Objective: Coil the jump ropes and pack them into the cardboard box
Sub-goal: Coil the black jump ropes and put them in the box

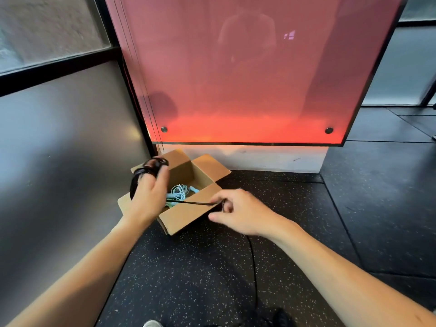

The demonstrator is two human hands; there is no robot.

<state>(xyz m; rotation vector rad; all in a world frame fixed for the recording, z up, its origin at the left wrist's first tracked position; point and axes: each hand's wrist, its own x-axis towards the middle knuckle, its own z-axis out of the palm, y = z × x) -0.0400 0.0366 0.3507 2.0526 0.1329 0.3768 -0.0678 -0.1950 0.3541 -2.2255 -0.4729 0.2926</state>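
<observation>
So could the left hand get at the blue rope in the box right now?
Probably yes: the left hand hangs right over the open box and blue rope, though its grip is full of coiled black rope.

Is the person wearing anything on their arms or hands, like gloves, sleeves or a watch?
No. The left hand and right hand are bare: no gloves, and no ring or watch shows. The left forearm and right forearm are uncovered down to the picture's edge, so no sleeve is in view.

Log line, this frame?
phase: coiling | left hand: holds black rope coils | right hand: pinches it | cardboard box: open, blue rope inside
</observation>
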